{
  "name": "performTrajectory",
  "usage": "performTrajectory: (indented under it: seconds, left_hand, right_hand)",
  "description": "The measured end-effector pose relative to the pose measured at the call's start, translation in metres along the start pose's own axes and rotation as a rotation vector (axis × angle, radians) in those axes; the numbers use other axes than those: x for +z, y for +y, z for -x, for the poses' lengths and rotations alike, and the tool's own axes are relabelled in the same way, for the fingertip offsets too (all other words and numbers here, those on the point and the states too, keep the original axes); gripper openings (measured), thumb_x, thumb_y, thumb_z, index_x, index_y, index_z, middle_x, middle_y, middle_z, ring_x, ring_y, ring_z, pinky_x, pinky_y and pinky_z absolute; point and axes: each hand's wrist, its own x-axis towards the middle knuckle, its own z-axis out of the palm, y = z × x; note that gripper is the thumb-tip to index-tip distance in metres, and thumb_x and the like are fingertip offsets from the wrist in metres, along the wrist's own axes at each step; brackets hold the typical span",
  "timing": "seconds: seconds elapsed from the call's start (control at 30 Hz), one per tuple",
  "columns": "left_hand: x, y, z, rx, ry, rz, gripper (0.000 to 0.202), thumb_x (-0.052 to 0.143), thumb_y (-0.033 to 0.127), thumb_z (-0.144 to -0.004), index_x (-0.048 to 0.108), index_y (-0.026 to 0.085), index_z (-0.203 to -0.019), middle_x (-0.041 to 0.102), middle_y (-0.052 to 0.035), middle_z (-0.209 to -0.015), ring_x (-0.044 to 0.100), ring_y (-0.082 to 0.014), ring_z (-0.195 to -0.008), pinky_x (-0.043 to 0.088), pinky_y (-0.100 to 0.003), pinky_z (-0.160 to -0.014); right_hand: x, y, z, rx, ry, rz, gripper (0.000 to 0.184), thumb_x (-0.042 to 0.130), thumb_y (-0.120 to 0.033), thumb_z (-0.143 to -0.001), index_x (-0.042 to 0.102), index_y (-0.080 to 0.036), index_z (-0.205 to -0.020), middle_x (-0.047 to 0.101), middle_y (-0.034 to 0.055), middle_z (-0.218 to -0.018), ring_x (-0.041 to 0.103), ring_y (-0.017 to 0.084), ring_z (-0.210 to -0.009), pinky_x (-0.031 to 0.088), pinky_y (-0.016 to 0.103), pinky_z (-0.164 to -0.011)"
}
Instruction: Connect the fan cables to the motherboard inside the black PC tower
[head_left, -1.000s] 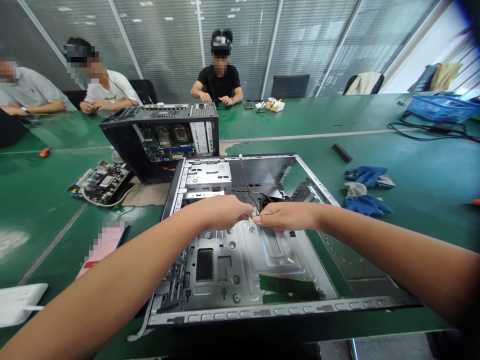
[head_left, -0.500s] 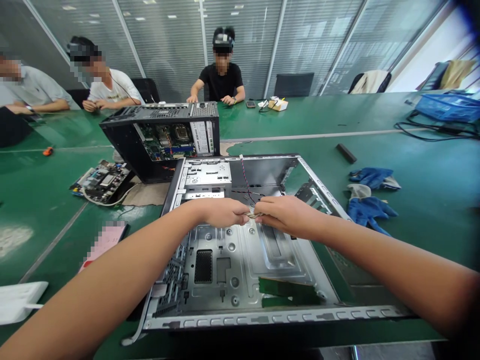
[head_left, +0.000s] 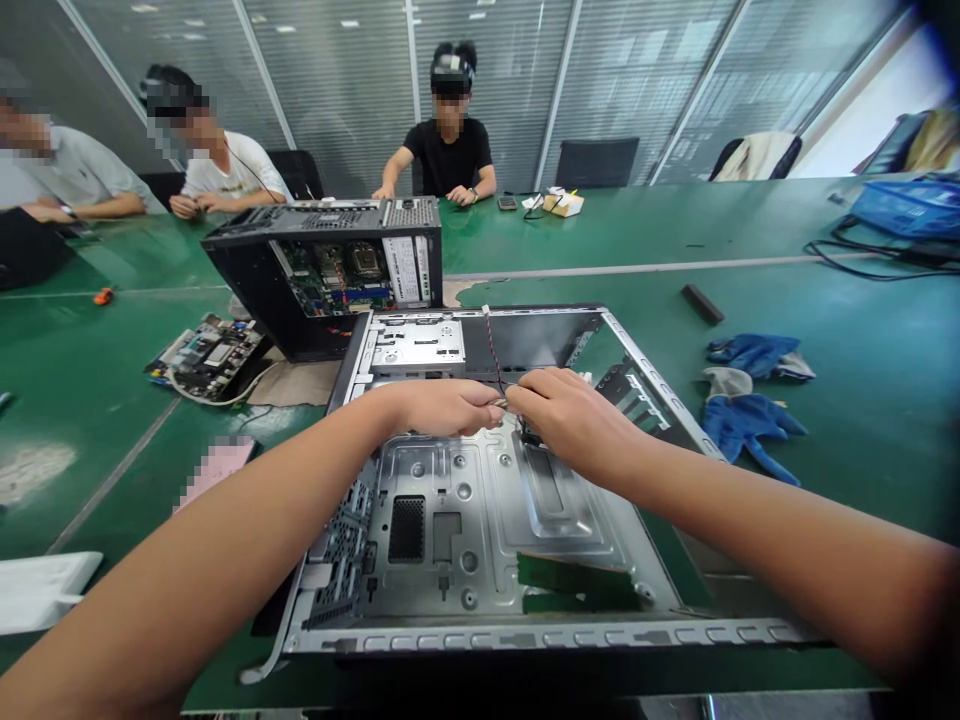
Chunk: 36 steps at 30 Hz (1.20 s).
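An open metal computer case (head_left: 442, 480) lies on its side on the green table in front of me. Above its middle, my left hand (head_left: 450, 408) pinches a twisted bundle of thin cables (head_left: 501, 403). My right hand (head_left: 566, 415) is closed around the same bundle just to the right, the two hands almost touching. Most of the bundle is hidden by my fingers. A thin dark red and black wire (head_left: 493, 350) with a white plug rises behind the hands against the case's far wall. Green strips (head_left: 574, 580) lie on the case floor's near side.
Behind stands another black computer case (head_left: 255, 285) with a motherboard showing. A loose circuit board (head_left: 210, 355) lies to the left. Blue gloves (head_left: 750, 425), a dark bar (head_left: 703, 304) and a blue basket (head_left: 907, 210) are on the right. Several people sit across the table.
My right hand has turned and shifted slightly up and right, its fingers now higher on the cables. The left hand still pinches the bundle. The view has shifted slightly.
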Motion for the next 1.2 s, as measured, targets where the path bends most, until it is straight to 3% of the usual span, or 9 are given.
performTrajectory:
  seconds: [0.27, 0.47, 0.63, 0.77, 1.0, 1.2]
  left_hand:
    - [-0.003, -0.009, 0.0, 0.06, -0.089, 0.234, 0.02, 0.044, 0.039, -0.09, 0.045, 0.02, -0.084, 0.03, 0.0027, -0.067, 0.029, -0.0132, -0.059, 0.031, -0.029, -0.058]
    - [-0.004, -0.008, 0.001, 0.074, -0.147, 0.281, 0.026, 0.045, 0.042, -0.091, 0.04, 0.021, -0.077, 0.028, 0.0031, -0.066, 0.025, -0.0126, -0.057, 0.028, -0.029, -0.055]
    - [-0.004, -0.008, 0.002, 0.069, -0.155, 0.334, 0.031, 0.048, 0.045, -0.091, 0.037, 0.021, -0.075, 0.026, 0.004, -0.065, 0.023, -0.0115, -0.056, 0.027, -0.028, -0.053]
    - [-0.003, -0.01, 0.001, 0.082, -0.162, 0.336, 0.028, 0.046, 0.042, -0.092, 0.038, 0.021, -0.075, 0.026, 0.0039, -0.065, 0.024, -0.0118, -0.056, 0.027, -0.028, -0.054]
    - [-0.001, -0.007, 0.002, 0.067, -0.104, 0.173, 0.023, 0.043, 0.039, -0.092, 0.039, 0.021, -0.079, 0.031, 0.0032, -0.067, 0.031, -0.0126, -0.059, 0.032, -0.027, -0.056]
    - [-0.002, -0.005, -0.001, 0.075, 0.022, -0.175, 0.024, 0.036, 0.036, -0.094, 0.042, 0.019, -0.078, 0.044, 0.0002, -0.075, 0.04, -0.0142, -0.069, 0.036, -0.027, -0.064]
  right_hand:
    - [-0.003, 0.003, 0.002, -0.158, 0.11, 0.107, 0.026, 0.037, -0.015, -0.096, 0.059, -0.017, -0.082, 0.055, 0.0042, -0.074, 0.038, 0.015, -0.06, 0.022, 0.031, -0.056]
    - [-0.016, 0.004, 0.002, -0.306, 0.175, 0.09, 0.023, 0.041, -0.009, -0.095, 0.062, -0.017, -0.091, 0.058, 0.0035, -0.072, 0.044, 0.015, -0.065, 0.034, 0.032, -0.067]
    - [-0.017, 0.005, 0.002, -0.32, 0.19, 0.096, 0.021, 0.043, -0.009, -0.094, 0.062, -0.016, -0.097, 0.059, 0.0037, -0.073, 0.044, 0.015, -0.066, 0.034, 0.032, -0.066]
    - [-0.019, 0.005, 0.001, -0.333, 0.149, 0.142, 0.02, 0.043, -0.01, -0.094, 0.061, -0.016, -0.088, 0.056, 0.0017, -0.067, 0.038, 0.013, -0.06, 0.029, 0.031, -0.062]
    - [-0.012, 0.006, 0.001, -0.265, 0.062, 0.151, 0.026, 0.038, -0.006, -0.092, 0.056, -0.017, -0.076, 0.05, -0.0004, -0.06, 0.027, 0.013, -0.052, 0.021, 0.03, -0.057]
    - [-0.002, 0.003, 0.001, -0.067, -0.117, -0.035, 0.027, 0.037, -0.015, -0.096, 0.056, -0.017, -0.077, 0.056, 0.0016, -0.064, 0.036, 0.012, -0.052, 0.021, 0.03, -0.056]
